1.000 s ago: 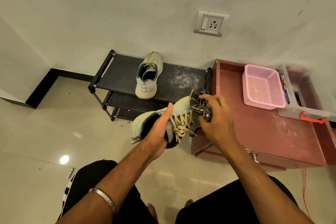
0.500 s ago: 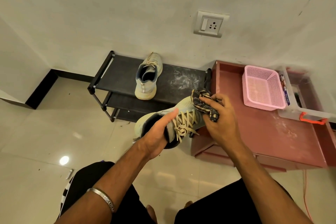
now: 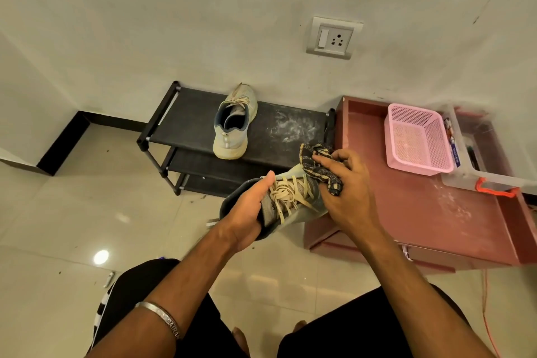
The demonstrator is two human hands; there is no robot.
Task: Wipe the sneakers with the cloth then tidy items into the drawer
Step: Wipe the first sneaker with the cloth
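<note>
Nearest are the person's knees in black shorts (image 3: 363, 325), over a pale tiled floor (image 3: 58, 212). The left forearm carries a metal bangle (image 3: 158, 318).

The left hand (image 3: 247, 212) grips a sneaker (image 3: 293, 197) at its collar, thumb lying along the tongue by the laces, fingers curled under and out of sight. The sneaker is held in the air, toe pointing far and right, above the near left corner of the counter (image 3: 406, 212). The right hand (image 3: 345, 192) has its fingers curled round a dark striped cloth (image 3: 316, 167) and presses it against the sneaker's toe end; part of the cloth bunches up beyond the fingertips.

Below the counter's near edge, a drawer (image 3: 430, 254) front shows, with a small metal handle.

Farther left stands a black shoe rack (image 3: 189, 125) against the wall. The second sneaker (image 3: 234, 122) sits on its top shelf, heel toward the viewer, with a whitish dusty patch on the shelf to its right.

On the counter's far right a pink basket (image 3: 418, 139) stands just beside a clear plastic box (image 3: 482, 160) with an orange latch. An orange cable (image 3: 486, 308) hangs down at the right. A wall socket (image 3: 332, 38) is mounted above.
</note>
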